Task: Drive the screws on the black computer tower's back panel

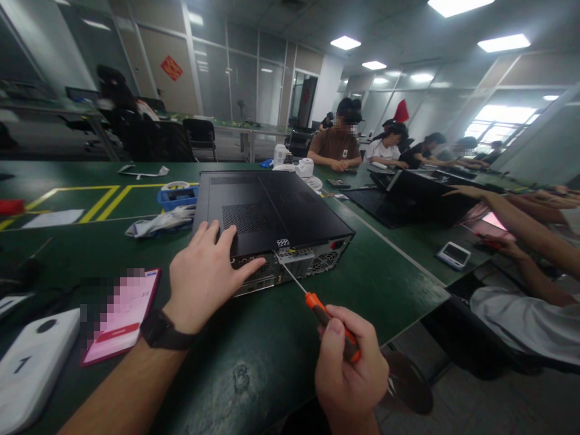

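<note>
A: What takes up the most room?

B: A long green table (399,284). A black desktop computer case (272,208) lies flat on it, with its rear panel towards the person wearing the camera.

A: And the hands?

B: The left hand (206,281) is spread wide, palm down on the near corner of the case's lid, with its thumb along the top of the rear panel. The right hand (351,368) is closed round the orange handle of a screwdriver (313,302), close to the table's near edge.

A: Where does the screwdriver point?

B: Up and to the left. Its thin shaft reaches the top edge of the rear panel, just beside the left thumb. I cannot tell whether the tip sits in a screw.

A: Anything smaller nearby?

B: A white box (31,362) marked "1" is at far left, with a pink-screened phone (122,314) beside it. There is also a dark wristwatch (161,331) on the left wrist.
</note>
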A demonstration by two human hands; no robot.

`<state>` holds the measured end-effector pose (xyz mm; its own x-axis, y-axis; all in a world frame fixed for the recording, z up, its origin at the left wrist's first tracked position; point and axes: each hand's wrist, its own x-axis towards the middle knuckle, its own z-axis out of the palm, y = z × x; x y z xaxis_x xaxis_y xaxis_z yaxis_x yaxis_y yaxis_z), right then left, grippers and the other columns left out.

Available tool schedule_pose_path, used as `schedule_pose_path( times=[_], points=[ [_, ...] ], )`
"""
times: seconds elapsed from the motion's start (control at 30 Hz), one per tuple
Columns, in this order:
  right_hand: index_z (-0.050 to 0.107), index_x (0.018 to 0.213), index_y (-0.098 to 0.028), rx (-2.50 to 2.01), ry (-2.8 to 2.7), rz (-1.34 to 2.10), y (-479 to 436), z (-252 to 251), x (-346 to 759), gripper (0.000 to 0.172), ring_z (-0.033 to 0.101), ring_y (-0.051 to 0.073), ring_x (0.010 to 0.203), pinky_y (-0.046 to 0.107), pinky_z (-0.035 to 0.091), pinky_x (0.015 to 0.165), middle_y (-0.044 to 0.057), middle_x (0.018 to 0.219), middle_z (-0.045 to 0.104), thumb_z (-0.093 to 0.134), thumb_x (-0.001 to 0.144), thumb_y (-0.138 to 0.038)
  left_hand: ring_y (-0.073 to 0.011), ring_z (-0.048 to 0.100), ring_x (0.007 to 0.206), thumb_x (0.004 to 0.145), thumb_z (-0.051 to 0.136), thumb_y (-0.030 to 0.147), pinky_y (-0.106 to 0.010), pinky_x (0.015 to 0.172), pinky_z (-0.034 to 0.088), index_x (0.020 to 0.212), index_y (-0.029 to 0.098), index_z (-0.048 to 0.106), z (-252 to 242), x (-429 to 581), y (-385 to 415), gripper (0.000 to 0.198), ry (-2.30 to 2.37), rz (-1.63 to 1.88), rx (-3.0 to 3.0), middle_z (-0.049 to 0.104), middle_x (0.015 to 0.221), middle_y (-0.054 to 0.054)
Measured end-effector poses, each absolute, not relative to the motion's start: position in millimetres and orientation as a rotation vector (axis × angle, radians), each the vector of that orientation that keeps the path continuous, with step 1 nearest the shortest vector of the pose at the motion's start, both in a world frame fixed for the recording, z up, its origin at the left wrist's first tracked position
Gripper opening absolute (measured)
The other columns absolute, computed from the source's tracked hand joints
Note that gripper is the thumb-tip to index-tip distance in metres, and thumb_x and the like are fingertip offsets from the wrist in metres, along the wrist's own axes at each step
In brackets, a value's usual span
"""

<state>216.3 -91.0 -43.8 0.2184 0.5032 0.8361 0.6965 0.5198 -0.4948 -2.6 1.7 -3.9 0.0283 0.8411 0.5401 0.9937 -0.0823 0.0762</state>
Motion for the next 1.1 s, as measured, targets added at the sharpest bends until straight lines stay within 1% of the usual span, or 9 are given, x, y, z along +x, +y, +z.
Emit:
schedule_pose_path(
  times=[0.17, 0.37, 0.43, 0.53, 0.63, 0.7, 0.87, 1.03, 1.1],
  points=[
    [0.067, 0.113, -0.019, -0.991, -1.471, -0.155, -89.8, -40.9, 215.7, 0.018, 0.073, 0.017, 0.081, 0.03, 0.062, 0.071, 0.004, 0.091, 0.071, 0.06, 0.097, -0.016, -0.0456, 0.051, 0.147, 0.092, 0.063, 0.072, -0.057, 0.112, 0.051, 0.143, 0.011, 0.063, -3.2, -2.2, 1.0, 0.079, -1.868, -0.656, -1.987, 0.059, 0.153, -0.027],
    [0.07, 0.111, -0.021, -1.159, -1.43, -0.192, -93.2, -41.4, 215.1, 0.012, 0.073, 0.014, 0.07, 0.026, 0.062, 0.07, 0.001, 0.089, 0.075, 0.063, 0.101, -0.018, -0.0463, 0.051, 0.147, 0.092, 0.065, 0.07, -0.058, 0.112, 0.052, 0.144, 0.01, 0.063, -2.3, -2.1, 0.6, 0.079, -1.87, -0.663, -1.996, 0.058, 0.153, -0.028],
    [0.069, 0.113, -0.02, -1.116, -1.435, -0.17, -92.9, -41.7, 215.3, 0.014, 0.074, 0.015, 0.074, 0.027, 0.062, 0.071, 0.002, 0.092, 0.074, 0.063, 0.1, -0.02, -0.0464, 0.052, 0.147, 0.092, 0.065, 0.071, -0.058, 0.111, 0.053, 0.144, 0.011, 0.063, -2.2, -1.9, 0.4, 0.079, -1.868, -0.665, -1.993, 0.059, 0.153, -0.027],
    [0.067, 0.114, -0.019, -1.024, -1.461, -0.166, -91.5, -41.7, 214.8, 0.018, 0.074, 0.017, 0.083, 0.028, 0.063, 0.074, 0.003, 0.094, 0.072, 0.063, 0.097, -0.017, -0.0463, 0.053, 0.146, 0.092, 0.065, 0.07, -0.058, 0.109, 0.054, 0.143, 0.011, 0.064, -1.9, -1.4, 0.1, 0.078, -1.866, -0.659, -1.988, 0.06, 0.153, -0.027],
    [0.068, 0.111, -0.02, -1.053, -1.457, -0.191, -90.9, -42.3, 213.9, 0.017, 0.074, 0.014, 0.078, 0.026, 0.062, 0.072, 0.001, 0.091, 0.073, 0.063, 0.097, -0.013, -0.0461, 0.052, 0.147, 0.092, 0.065, 0.07, -0.057, 0.109, 0.054, 0.143, 0.011, 0.064, -1.5, -1.2, 0.1, 0.078, -1.867, -0.656, -1.983, 0.06, 0.153, -0.027],
    [0.069, 0.111, -0.02, -1.107, -1.437, -0.184, -91.0, -42.8, 213.7, 0.014, 0.073, 0.013, 0.073, 0.025, 0.061, 0.071, 0.0, 0.089, 0.074, 0.062, 0.099, -0.014, -0.046, 0.052, 0.147, 0.092, 0.065, 0.07, -0.057, 0.109, 0.054, 0.143, 0.011, 0.064, -1.5, -1.1, 0.1, 0.079, -1.871, -0.653, -1.984, 0.059, 0.153, -0.027],
    [0.068, 0.113, -0.019, -1.062, -1.448, -0.154, -91.4, -43.1, 214.8, 0.015, 0.073, 0.015, 0.078, 0.026, 0.061, 0.069, 0.003, 0.093, 0.072, 0.062, 0.098, -0.019, -0.0463, 0.052, 0.147, 0.092, 0.066, 0.07, -0.058, 0.111, 0.053, 0.143, 0.01, 0.064, -1.9, -1.3, 0.4, 0.079, -1.871, -0.659, -1.986, 0.059, 0.153, -0.027],
    [0.07, 0.111, -0.021, -1.166, -1.414, -0.208, -93.1, -44.1, 214.3, 0.013, 0.069, 0.012, 0.064, 0.025, 0.059, 0.065, 0.0, 0.087, 0.074, 0.064, 0.1, -0.018, -0.0458, 0.052, 0.147, 0.092, 0.066, 0.07, -0.058, 0.112, 0.052, 0.144, 0.01, 0.063, -2.3, -1.8, 0.3, 0.079, -1.871, -0.671, -1.991, 0.059, 0.153, -0.027],
    [0.07, 0.113, -0.02, -1.136, -1.421, -0.181, -93.0, -43.6, 213.8, 0.014, 0.07, 0.014, 0.069, 0.027, 0.06, 0.067, 0.001, 0.089, 0.073, 0.063, 0.1, -0.019, -0.0461, 0.051, 0.147, 0.092, 0.066, 0.07, -0.059, 0.112, 0.052, 0.143, 0.01, 0.064, -2.2, -1.9, 0.3, 0.079, -1.873, -0.678, -1.993, 0.059, 0.153, -0.027]
  ],
)
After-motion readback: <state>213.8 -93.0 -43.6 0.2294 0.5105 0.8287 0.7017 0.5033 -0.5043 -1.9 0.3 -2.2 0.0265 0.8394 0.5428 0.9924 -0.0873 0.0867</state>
